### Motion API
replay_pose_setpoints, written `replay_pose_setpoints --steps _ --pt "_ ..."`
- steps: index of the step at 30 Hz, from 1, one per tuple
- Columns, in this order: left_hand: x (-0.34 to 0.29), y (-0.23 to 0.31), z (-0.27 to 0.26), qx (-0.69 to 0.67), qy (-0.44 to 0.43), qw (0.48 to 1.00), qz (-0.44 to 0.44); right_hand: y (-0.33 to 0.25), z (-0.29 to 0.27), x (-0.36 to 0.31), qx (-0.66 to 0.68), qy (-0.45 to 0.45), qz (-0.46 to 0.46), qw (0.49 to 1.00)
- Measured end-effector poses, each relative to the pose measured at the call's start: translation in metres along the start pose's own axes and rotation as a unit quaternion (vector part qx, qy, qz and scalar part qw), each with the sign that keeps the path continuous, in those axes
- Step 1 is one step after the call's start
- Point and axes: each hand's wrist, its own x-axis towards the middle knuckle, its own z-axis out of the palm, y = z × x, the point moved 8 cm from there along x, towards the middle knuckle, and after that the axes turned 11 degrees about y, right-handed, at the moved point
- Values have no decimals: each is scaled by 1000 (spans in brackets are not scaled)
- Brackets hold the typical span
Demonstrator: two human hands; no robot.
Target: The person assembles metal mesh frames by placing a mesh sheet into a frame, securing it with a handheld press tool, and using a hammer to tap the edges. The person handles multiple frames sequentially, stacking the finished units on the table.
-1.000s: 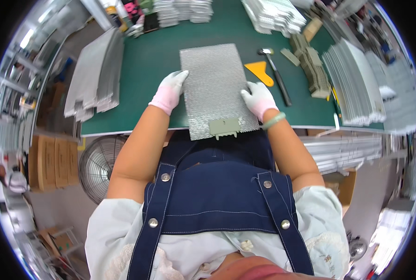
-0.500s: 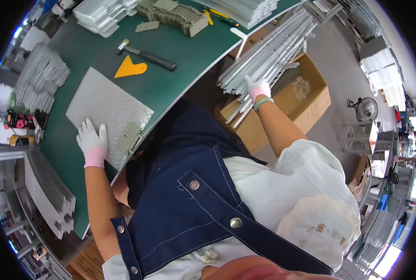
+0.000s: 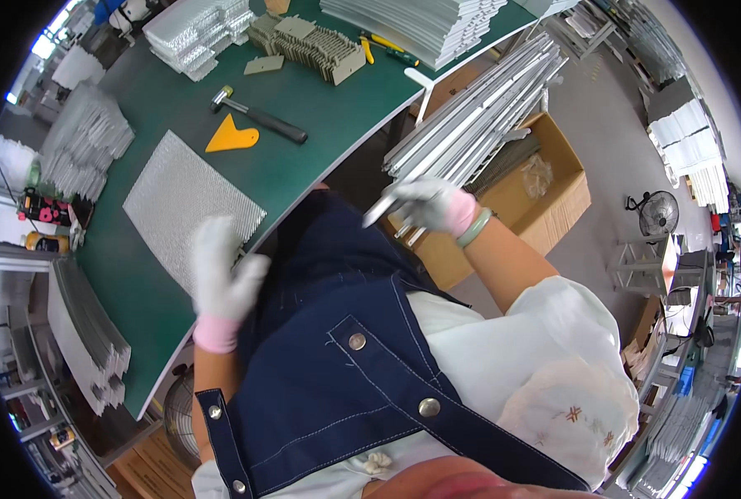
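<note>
My right hand (image 3: 433, 204), in a white glove with a pink cuff, is closed round a silvery metal strip (image 3: 377, 212). One end of the strip sticks out past the fingers; its full length cannot be made out. Just behind that hand lies a bundle of long metal strips (image 3: 474, 112). My left hand (image 3: 225, 279), gloved alike and slightly smeared, is raised at the near table edge with thumb and fingers apart, holding nothing. Beside it, a silver textured sheet (image 3: 187, 195) lies flat on the table. The small grey-green plate on the sheet's near corner is mostly hidden by this hand.
On the green table (image 3: 304, 166) lie a hammer (image 3: 262, 116) and a yellow scraper (image 3: 232, 135). Stacked silver sheets (image 3: 420, 25) and a row of grey-green plates (image 3: 308, 46) stand farther back. An open cardboard box (image 3: 566, 175) is below the strips, a fan (image 3: 657, 212) beyond.
My right hand has drawn back from the bundle toward my body with a metal strip. My left hand has lifted off the textured sheet and moved right, nearer my body.
</note>
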Motion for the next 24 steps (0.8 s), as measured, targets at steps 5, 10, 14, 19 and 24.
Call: replay_pose_setpoints --steps 5,10,14,19,24 --pt "13 82 39 -418 -120 900 -26 2 157 -44 -68 -116 10 991" --pt "-10 -11 -108 -667 204 703 -136 -54 3 25 280 34 -160 946" --pt "-46 -51 -217 -591 215 752 -197 -128 -38 -32 210 150 -355 899" --pt "-66 -50 -203 -94 331 836 -427 -118 152 -93 -122 110 -545 822" --pt "-131 -51 -81 -132 186 845 -483 -12 227 -41 -420 -113 -328 839"
